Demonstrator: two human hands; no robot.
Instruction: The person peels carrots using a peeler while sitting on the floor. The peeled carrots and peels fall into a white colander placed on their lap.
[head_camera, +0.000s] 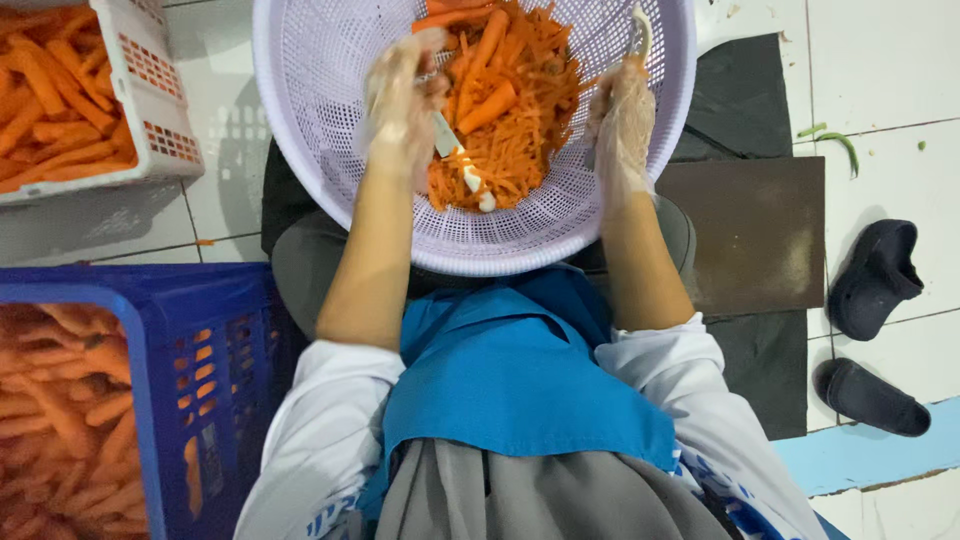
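Your left hand (400, 100) is closed in a grip around a peeler (455, 155), whose pale blade end points down toward the near wall of the colander (330, 130), over the carrot shreds (510, 130). Your right hand (622, 120) is closed around the lower end of a carrot (638, 35) that sticks up past the fingers near the far right rim; most of the carrot is hidden in the hand. Both hands wear thin clear gloves and are inside the colander, well apart, with the pile of shreds between them. A few whole peeled carrots (487, 105) lie on top of that pile.

The colander is pale lilac, round and perforated, and sits in front of your knees, just above your blue apron (520, 370). Under it you can see a dark mat (750, 230) on the white tiled floor (880, 90).

To your left, a white crate (150, 80) holds peeled carrots, and nearer to you a blue crate (200, 350) holds more carrots; the two crates are close to each other but apart. To your right, two dark shoes (875, 280) lie on the floor, one beyond the other, and a green bean (845, 145) lies on the tiles farther off.
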